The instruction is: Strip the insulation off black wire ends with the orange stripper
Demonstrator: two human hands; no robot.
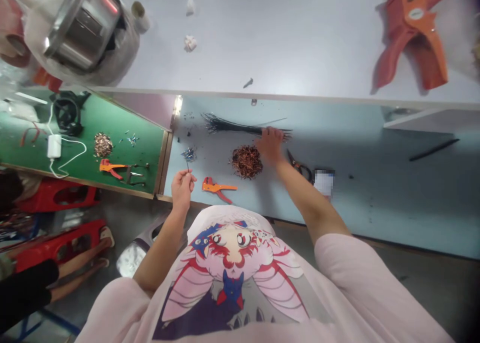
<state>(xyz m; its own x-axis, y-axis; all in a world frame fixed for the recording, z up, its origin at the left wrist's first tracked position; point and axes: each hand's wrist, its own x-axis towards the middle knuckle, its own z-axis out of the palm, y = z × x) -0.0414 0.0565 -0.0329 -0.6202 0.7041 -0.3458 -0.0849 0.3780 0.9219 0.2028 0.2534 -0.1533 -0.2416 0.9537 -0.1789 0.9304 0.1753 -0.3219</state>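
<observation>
My left hand (182, 187) is closed in a pinch around a thin dark wire (188, 166) whose tip points up. Just above it lies a small pile of silver and blue bits, perhaps terminals (189, 154). My right hand (272, 142) reaches over the right end of a long bundle of black wires (236, 127), its fingers curled down onto them. Below the bundle sits a heap of copper-coloured scraps (246, 162). Orange wire strippers (221, 187) rest near the table's front edge, between my hands.
Dark-handled scissors (305, 172) and a small blurred box (323, 184) lie right of my right forearm. A white shelf (285, 43) overhangs the back, carrying larger orange strippers (416, 33) and a metal machine (84, 28). A green table (142, 155) adjoins at left; a person sits nearby.
</observation>
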